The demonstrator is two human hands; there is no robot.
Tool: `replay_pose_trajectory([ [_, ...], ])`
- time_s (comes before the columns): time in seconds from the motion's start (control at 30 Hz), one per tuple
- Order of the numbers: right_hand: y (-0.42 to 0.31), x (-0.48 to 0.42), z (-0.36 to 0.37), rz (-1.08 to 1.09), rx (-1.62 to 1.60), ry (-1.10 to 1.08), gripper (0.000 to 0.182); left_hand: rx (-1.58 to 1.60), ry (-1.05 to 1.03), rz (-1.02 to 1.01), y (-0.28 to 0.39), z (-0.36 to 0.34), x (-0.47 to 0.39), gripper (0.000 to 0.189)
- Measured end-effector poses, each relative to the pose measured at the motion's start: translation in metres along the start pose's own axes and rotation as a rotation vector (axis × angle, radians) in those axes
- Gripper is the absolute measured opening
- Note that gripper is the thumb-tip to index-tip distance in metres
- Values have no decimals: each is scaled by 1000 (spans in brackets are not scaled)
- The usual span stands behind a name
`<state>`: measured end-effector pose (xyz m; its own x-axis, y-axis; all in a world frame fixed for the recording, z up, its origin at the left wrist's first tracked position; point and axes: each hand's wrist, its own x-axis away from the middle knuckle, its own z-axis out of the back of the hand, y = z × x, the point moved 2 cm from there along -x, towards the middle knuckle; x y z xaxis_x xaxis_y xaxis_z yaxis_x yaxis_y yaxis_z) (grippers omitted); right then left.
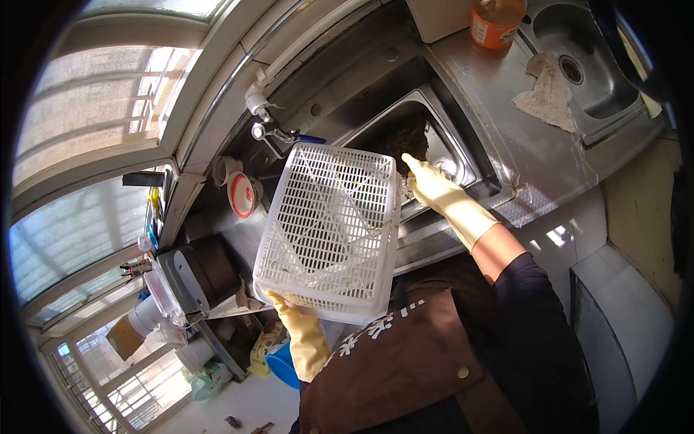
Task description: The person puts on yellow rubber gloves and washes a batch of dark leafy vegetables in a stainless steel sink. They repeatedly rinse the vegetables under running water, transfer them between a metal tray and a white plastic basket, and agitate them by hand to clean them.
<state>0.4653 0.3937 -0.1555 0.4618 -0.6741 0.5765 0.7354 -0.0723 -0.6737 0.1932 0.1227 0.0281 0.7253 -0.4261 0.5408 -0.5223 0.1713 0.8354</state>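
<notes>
A white slotted plastic basket (331,222) is held tilted over the near left part of a stainless steel sink (490,187). My left hand (301,336), in a cream rubber glove, grips the basket's near end; its fingers are partly hidden beneath. My right hand (431,184), gloved the same way, is over the sink beside the basket's right edge, one finger extended. Whether it touches the basket or holds anything is unclear. Small plant-like scraps cling to the basket's slats. Dark wet matter (409,142) lies in the sink.
A tap (265,130) with a blue handle rises behind the basket. Left of it stands a red-rimmed bowl (244,195). On the counter's right are a beige cloth (547,97), an orange-labelled bottle (496,27) and a second basin (596,81). A brown bucket-like container (209,271) is at left.
</notes>
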Motion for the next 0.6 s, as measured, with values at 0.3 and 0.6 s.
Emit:
replay_pose_trajectory([
  [0.3, -58, 38, 25, -2, -32, -230, 30, -63, 0, -8, 3, 11, -13, 81],
  [0.6, -10, 34, 29, -110, -594, -37, 51, -91, 2, -39, 3, 11, -12, 84],
])
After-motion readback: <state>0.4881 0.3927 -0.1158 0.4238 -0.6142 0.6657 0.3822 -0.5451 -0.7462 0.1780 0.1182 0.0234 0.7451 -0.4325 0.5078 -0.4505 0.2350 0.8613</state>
